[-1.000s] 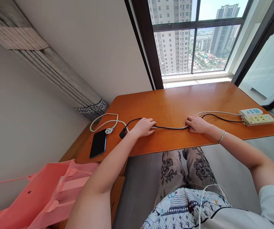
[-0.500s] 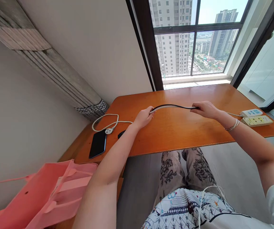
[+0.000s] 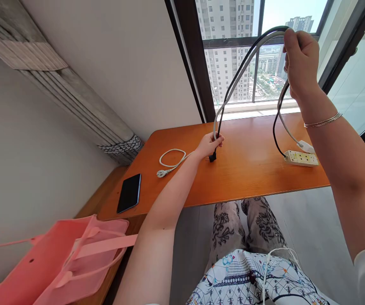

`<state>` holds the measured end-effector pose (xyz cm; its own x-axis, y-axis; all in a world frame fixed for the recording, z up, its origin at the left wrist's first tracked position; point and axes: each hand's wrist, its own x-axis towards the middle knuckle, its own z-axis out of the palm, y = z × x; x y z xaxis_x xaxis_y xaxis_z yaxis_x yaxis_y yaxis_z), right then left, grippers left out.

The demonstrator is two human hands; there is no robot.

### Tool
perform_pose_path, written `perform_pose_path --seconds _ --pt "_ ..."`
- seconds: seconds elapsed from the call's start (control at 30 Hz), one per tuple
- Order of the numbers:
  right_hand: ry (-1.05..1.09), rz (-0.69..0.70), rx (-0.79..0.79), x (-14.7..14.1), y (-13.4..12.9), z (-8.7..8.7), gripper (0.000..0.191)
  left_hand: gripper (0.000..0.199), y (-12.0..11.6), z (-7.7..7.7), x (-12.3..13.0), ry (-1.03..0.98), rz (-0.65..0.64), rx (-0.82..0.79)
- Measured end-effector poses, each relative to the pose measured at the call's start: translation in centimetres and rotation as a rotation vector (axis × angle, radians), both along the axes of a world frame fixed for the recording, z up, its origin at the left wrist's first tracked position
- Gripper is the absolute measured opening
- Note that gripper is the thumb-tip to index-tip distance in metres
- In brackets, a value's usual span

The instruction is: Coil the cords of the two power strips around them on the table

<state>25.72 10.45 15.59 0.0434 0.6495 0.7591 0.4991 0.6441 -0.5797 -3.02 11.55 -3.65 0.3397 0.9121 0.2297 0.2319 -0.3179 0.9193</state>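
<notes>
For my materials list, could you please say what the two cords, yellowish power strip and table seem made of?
Black cord and white cord: probably plastic or rubber, smooth, evenly curved. Yellowish power strip: likely rigid plastic, boxy, crisp-edged. Table: probably varnished wood or veneer, orange-brown with a sheen.

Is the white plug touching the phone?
Apart. The head view shows a strip of brown table between the white plug and the phone.

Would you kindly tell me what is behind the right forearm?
The white power strip shows its cable end; the right forearm covers the rest, and part of the wooden table. Whether the cream power strip also reaches behind, I cannot tell.
</notes>
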Motion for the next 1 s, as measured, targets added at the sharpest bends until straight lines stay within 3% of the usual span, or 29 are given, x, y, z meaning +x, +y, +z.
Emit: perform_pose_path --seconds 0.1,0.17,0.3,0.4,0.53,0.63,0.73,0.83,0.9,1.0 --pt "0.272 -0.045 0.081 -1.3 -0.8 1.5 0.046 0.034 0.2 -2.3 0.7 0.091 -0.008 -0.016" --pt "0.387 0.019 0.073 -2.4 -1.4 2.4 0.048 0.041 0.3 -3.6 1.4 0.115 0.008 -0.023" --pt "0.490 0.103 0.037 -5.0 -2.1 3.9 0.047 0.058 0.4 -5.0 3.9 -0.095 0.073 -0.045" --pt "0.560 0.122 -0.039 -7.4 -2.4 5.1 0.054 0.059 0.0 -4.8 6.2 -0.321 0.053 -0.061" --pt "0.730 0.197 -0.141 -10.2 -3.4 6.4 0.050 0.063 -1.1 -3.7 8.6 -0.505 -0.069 0.047" --pt "0.821 0.272 -0.202 -11.5 -4.0 7.0 0.038 0.079 -2.1 -3.0 9.5 -0.488 -0.104 0.115" --pt "0.876 0.372 -0.226 -12.4 -4.2 7.3 0.033 0.087 -2.8 -2.5 10.1 -0.377 -0.006 0.140" --pt "0.936 0.506 -0.240 -13.1 -4.4 7.6 0.033 0.070 -3.0 -2.4 10.6 -0.315 0.049 0.094" --pt "0.990 0.564 -0.245 -13.3 -5.0 7.8 0.032 0.056 -2.8 -2.6 10.7 -0.342 0.002 0.033" --pt "1.009 0.649 -0.279 -12.4 -6.7 8.2 0.038 0.053 -2.3 -3.2 10.2 -0.391 -0.056 0.001"
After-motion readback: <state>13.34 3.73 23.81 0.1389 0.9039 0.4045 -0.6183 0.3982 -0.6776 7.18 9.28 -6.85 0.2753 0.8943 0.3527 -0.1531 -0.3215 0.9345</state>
